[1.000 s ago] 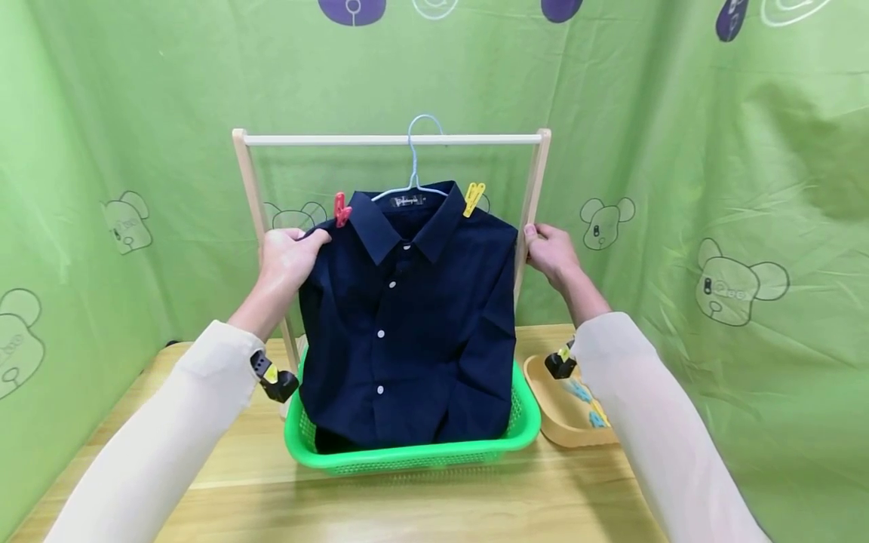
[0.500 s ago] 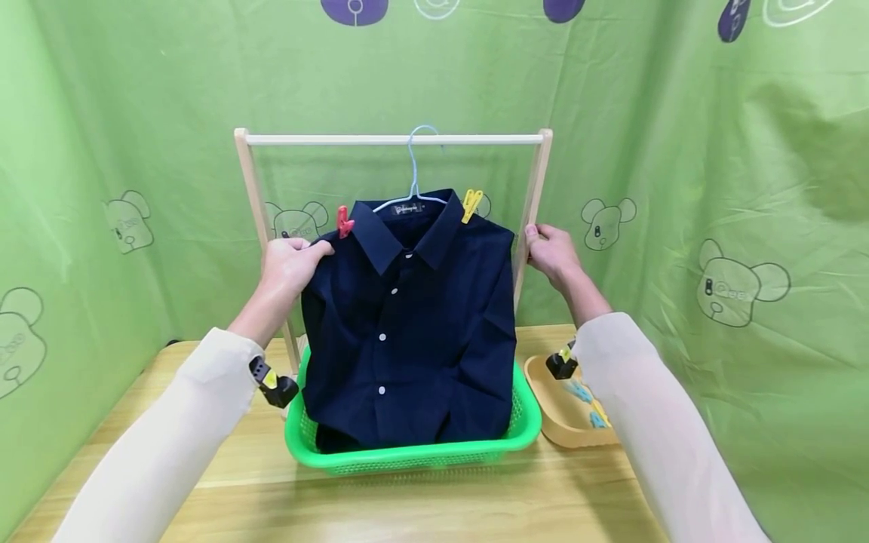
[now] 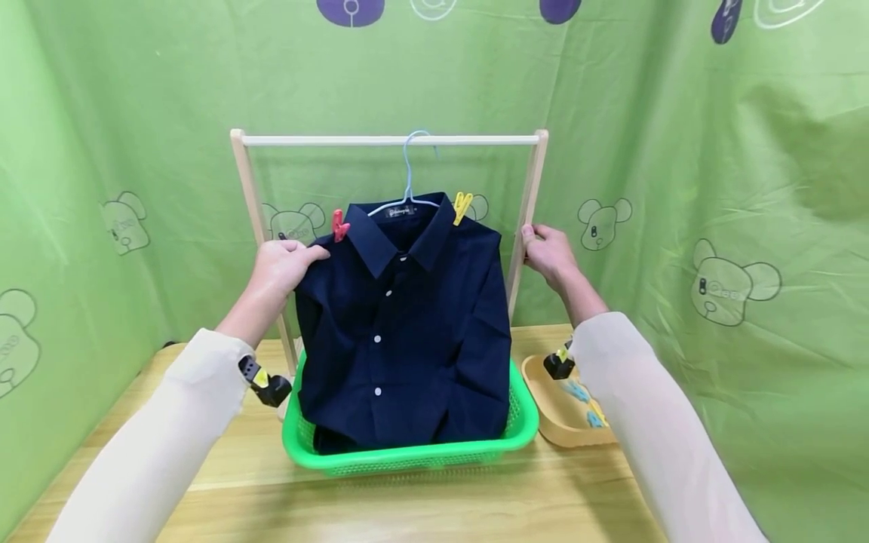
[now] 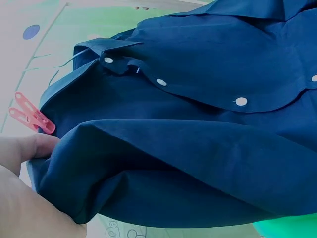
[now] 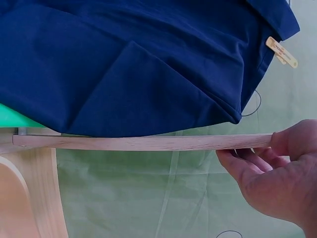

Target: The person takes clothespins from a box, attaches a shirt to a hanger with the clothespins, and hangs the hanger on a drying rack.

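A dark navy button-up shirt [image 3: 414, 339] is on a light blue wire hanger [image 3: 408, 167], whose hook overlaps the rack's white rail in the head view. A red clothespin [image 3: 339, 225] and a yellow clothespin [image 3: 462, 207] sit on its shoulders beside the collar. My left hand [image 3: 284, 264] pinches the shirt's left-side shoulder; in the left wrist view the thumb lies on the cloth near the red clothespin, other fingers hidden. My right hand [image 3: 548, 255] holds the wooden clothes rack's right post [image 5: 163, 142] between thumb and fingers, just beside the shirt's other shoulder.
The shirt's lower part lies in a green plastic basket [image 3: 414, 458] before the rack. Right of it, a tan tray [image 3: 553, 411] holds blue clothespins [image 3: 578, 391] and something yellow, partly behind my sleeve. Green curtains [image 3: 679, 151] enclose the wooden table [image 3: 407, 509] at the back and sides.
The left hand, shirt and hanger have come down a little; the hook's top has sunk from well above the rail to just over it. The right hand stays on the post.
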